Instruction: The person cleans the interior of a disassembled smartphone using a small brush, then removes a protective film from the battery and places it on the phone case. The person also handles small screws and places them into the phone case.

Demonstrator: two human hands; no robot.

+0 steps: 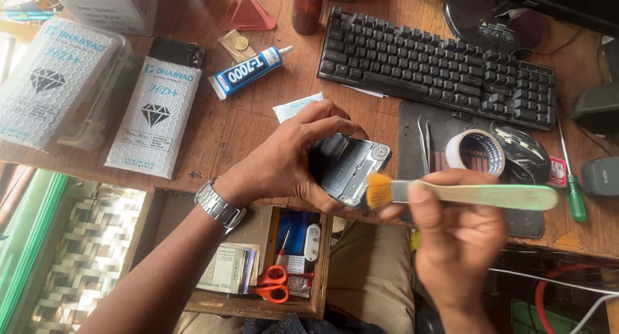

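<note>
My left hand (pixel 284 160) grips an opened smartphone (pixel 351 166) by its edges, holding it tilted above the wooden desk's front edge with its inner metal frame showing. A metal watch (pixel 218 206) sits on that wrist. My right hand (pixel 454 234) holds a flat brush (pixel 464 193) with a pale green handle. Its orange bristles (pixel 379 190) touch the phone's lower right corner.
A black keyboard (pixel 438 66), tape roll (pixel 476 152), tweezers (pixel 423 140), black mouse (pixel 525 153) and green screwdriver (pixel 572 192) lie on the wooden desk (pixel 245 124). At left are a glue tube (pixel 248 71) and white padded packets (pixel 153 118). An open drawer (pixel 271 263) below holds orange scissors.
</note>
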